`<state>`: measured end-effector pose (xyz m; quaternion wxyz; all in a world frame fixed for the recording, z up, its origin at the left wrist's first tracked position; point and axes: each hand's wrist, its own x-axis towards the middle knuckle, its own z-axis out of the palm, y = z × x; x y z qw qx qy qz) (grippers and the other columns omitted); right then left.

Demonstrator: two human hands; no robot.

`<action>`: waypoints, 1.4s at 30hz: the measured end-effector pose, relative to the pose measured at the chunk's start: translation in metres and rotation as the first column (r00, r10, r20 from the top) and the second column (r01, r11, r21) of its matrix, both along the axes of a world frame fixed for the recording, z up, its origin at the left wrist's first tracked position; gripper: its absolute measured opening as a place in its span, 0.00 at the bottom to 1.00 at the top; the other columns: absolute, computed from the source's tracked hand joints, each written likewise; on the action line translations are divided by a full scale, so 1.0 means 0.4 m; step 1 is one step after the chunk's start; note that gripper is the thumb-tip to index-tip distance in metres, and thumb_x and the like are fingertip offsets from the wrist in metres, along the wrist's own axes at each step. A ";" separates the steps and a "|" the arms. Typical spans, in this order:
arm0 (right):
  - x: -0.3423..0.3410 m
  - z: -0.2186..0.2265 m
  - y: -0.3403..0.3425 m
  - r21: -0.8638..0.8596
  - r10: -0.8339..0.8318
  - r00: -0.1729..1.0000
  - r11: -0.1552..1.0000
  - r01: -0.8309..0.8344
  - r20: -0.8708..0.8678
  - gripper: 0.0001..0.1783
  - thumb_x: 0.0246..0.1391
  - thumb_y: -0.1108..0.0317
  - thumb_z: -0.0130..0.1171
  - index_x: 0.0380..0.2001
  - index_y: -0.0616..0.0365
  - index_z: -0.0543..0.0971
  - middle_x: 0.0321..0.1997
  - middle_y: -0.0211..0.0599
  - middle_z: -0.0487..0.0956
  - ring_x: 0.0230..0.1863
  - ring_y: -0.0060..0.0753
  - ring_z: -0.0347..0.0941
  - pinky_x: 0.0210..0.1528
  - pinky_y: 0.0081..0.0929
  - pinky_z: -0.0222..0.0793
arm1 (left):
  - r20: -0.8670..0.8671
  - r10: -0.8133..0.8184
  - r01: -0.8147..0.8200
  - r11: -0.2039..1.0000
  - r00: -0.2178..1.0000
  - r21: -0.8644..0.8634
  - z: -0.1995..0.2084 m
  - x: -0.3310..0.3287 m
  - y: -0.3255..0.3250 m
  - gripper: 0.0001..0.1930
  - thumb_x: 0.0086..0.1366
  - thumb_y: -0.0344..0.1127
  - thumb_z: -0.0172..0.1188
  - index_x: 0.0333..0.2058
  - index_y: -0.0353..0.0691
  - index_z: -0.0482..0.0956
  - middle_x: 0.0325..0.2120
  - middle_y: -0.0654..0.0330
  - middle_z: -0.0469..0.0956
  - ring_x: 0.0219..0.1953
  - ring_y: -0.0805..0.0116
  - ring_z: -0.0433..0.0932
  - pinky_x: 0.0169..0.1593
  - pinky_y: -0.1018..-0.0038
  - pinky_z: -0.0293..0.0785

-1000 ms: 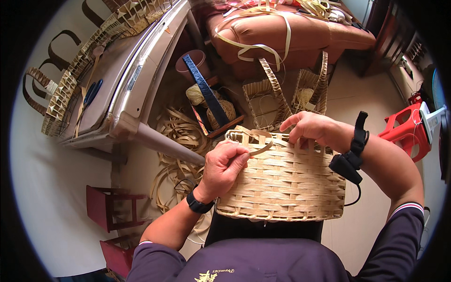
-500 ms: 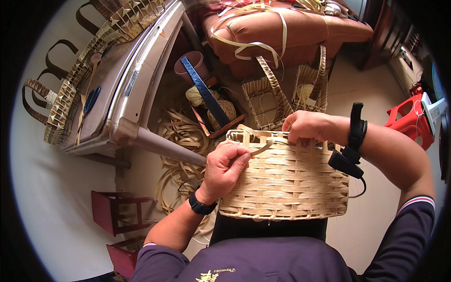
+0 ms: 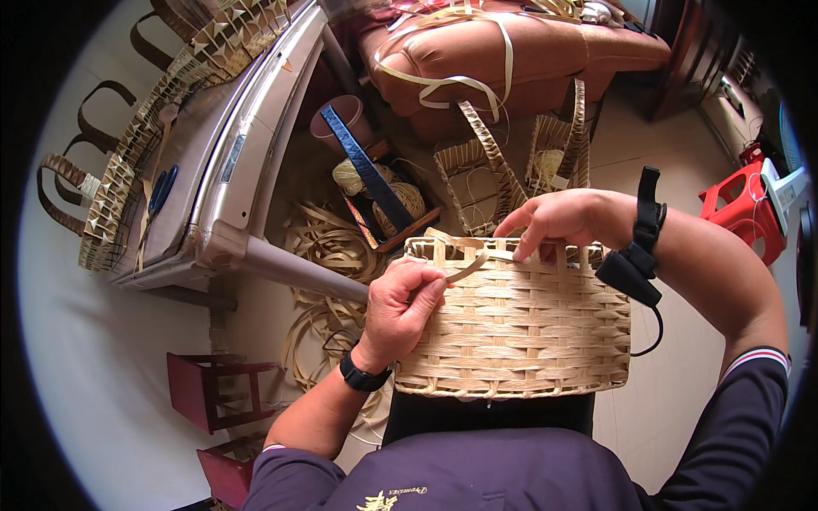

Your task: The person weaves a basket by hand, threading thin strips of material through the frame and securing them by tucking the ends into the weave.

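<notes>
Woven basket (image 3: pixel 515 332) held over lap, pale strip (image 3: pixel 469 266) at far edge

The basket is set centrally in front of the torso, pale woven side up, gaps left along its far edge. The strip is pinched by the left hand (image 3: pixel 399 307), thumb pressed to curled fingers, near the basket's left corner; from there it is curved up toward that edge. The right hand (image 3: pixel 567 223) is placed over the same edge, thumb and index slightly apart beside the strip. Fingertips are partly hidden, so whether anything is gripped there cannot be told. Both wrists are banded in black.

Around: two handled baskets (image 3: pixel 477 183) are stood on the floor beyond, by a tray (image 3: pixel 419 223) in which twine balls are held. Loose strips (image 3: pixel 328 241) are heaped at left. Scissors (image 3: pixel 162 191) are laid on the table (image 3: pixel 189 115).
</notes>
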<state>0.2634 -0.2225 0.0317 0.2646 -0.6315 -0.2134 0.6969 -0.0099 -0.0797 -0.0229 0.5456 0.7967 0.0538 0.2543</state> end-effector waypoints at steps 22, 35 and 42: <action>0.028 0.011 -0.129 0.346 -0.113 0.993 0.933 0.101 0.015 0.17 0.46 0.92 0.64 0.40 0.67 0.82 0.39 0.37 0.86 0.42 0.27 0.85 0.46 0.21 0.80 | -0.009 0.016 -0.016 0.999 1.000 -0.042 -0.009 -0.006 0.000 0.02 0.67 0.25 0.63 0.34 0.35 0.83 0.22 0.64 0.79 0.31 0.68 0.73 0.43 0.70 0.70; 0.041 0.138 -0.230 0.403 -0.102 0.836 0.903 -0.149 0.539 0.03 0.51 0.80 0.71 0.30 0.65 0.86 0.26 0.29 0.85 0.29 0.17 0.79 0.38 0.20 0.76 | 0.059 -0.005 0.024 0.944 0.998 -0.328 -0.008 -0.022 -0.016 0.06 0.73 0.28 0.60 0.35 0.32 0.82 0.27 0.68 0.75 0.29 0.81 0.70 0.34 0.81 0.67; 0.009 0.178 -0.178 0.139 0.163 0.768 0.940 -0.311 0.619 0.07 0.50 0.72 0.73 0.31 0.64 0.85 0.26 0.32 0.85 0.28 0.20 0.80 0.34 0.24 0.75 | 0.037 -0.011 0.021 0.966 0.999 -0.257 -0.026 -0.015 -0.007 0.06 0.73 0.28 0.61 0.35 0.32 0.81 0.28 0.66 0.75 0.28 0.81 0.70 0.33 0.81 0.66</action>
